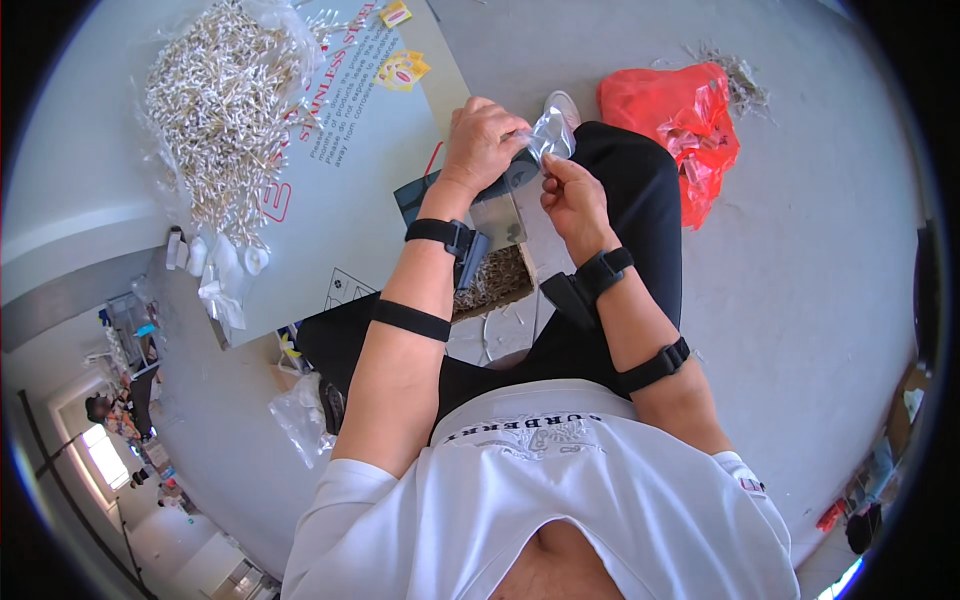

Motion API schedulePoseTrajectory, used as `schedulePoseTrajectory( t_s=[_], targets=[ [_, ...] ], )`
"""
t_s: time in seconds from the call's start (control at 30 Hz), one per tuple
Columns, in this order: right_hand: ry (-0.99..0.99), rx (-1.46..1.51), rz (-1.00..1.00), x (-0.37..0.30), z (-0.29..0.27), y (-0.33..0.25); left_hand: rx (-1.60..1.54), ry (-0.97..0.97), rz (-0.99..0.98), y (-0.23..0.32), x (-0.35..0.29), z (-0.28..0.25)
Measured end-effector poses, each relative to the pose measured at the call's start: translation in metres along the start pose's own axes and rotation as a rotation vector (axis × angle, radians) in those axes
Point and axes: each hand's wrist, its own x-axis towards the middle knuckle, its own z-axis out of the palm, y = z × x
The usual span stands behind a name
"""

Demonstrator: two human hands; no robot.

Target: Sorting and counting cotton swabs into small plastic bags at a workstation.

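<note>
Between my two hands is a small clear plastic bag (552,136), crinkled and shiny. My left hand (484,142) is closed, its fingertips pinching the bag's left side. At the lower edge, my right hand (574,196) holds it between thumb and finger. Whether anything is inside the bag I cannot tell. Below my hands, a dark device or panel (412,196) stands at the table's edge, partly covered by my left wrist. Under it sits an open box (527,283) holding many cotton swabs.
A large heap of cotton swabs (215,115) lies in clear plastic on the table (345,215) at left. Yellow printed labels (402,70) lie near its far edge. A red plastic bag (665,110) rests on the floor at right. Another person (122,410) is far off at left.
</note>
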Motion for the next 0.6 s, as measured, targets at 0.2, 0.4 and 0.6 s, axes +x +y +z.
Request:
schedulePoseTrajectory(
  t_s=[0.2,0.4,0.6],
  targets=[
    [-0.054,-0.101,-0.109,-0.018,0.005,0.011,-0.298,-0.191,-0.062,-0.018,-0.005,-0.023],
    [0.036,-0.295,-0.303,-0.037,0.022,0.034,-0.191,-0.165,-0.119,-0.018,-0.01,-0.019],
    [0.059,-0.403,-0.381,-0.018,0.017,0.063,0.02,-0.17,-0.11,-0.029,-0.023,-0.034]
  ],
)
